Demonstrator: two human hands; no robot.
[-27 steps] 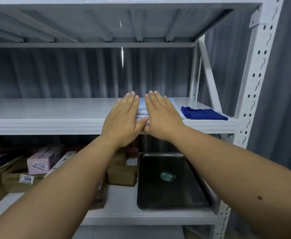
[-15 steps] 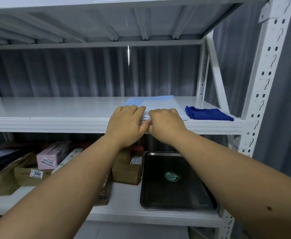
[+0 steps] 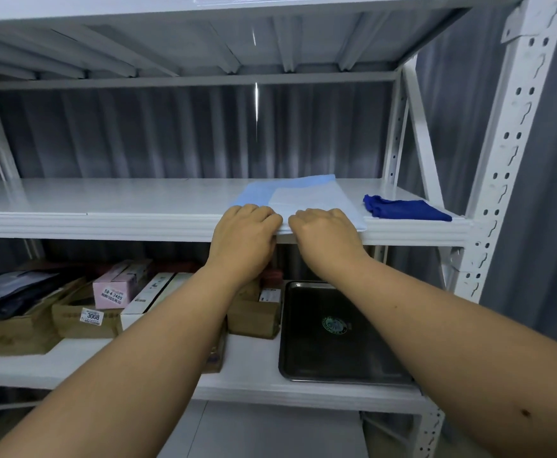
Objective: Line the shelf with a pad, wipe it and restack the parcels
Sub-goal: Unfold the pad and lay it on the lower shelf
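Pad gripped at the shelf's front edge

Flat a moment ago, left hand and right hand now curl closed on the folded pad, beside the blue cloth; unfolding likely next.

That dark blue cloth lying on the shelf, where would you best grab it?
Pinch the bunched left end of the blue cloth from above and from the front. It lies flat and crumpled near the shelf edge, right of the folded pad, so its raised folds probably give fingers something to catch.
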